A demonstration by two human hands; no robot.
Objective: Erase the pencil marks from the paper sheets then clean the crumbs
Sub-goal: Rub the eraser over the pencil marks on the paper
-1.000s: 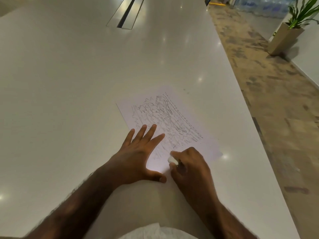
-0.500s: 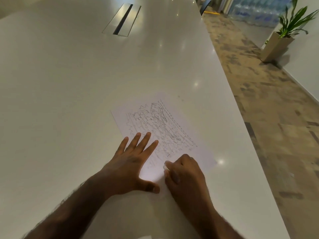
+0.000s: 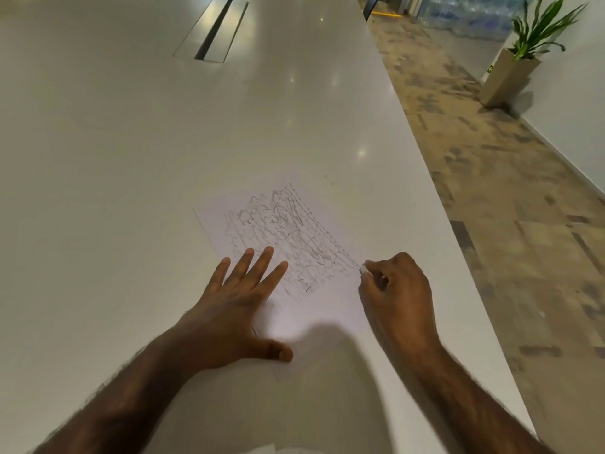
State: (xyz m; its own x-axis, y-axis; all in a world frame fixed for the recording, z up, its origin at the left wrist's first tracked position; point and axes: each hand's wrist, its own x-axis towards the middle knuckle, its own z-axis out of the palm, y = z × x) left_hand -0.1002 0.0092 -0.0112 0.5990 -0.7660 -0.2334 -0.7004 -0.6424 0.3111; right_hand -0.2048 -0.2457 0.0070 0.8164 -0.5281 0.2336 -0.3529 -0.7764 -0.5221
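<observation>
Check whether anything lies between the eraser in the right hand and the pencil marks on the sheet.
Nothing loose does. The right hand pinches the eraser at the right edge of the marks. Only the left hand, flat on the sheet, covers a few of them.

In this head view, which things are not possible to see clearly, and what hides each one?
Head view:
- Eraser: only a white tip shows; the right hand curls round the rest.
- Paper sheet: its near left part lies under the left hand; any crumbs are too small to tell.
- White object at the bottom: cut off by the frame edge.
- Potted plant: leaf tips cut off by the top edge.
</observation>
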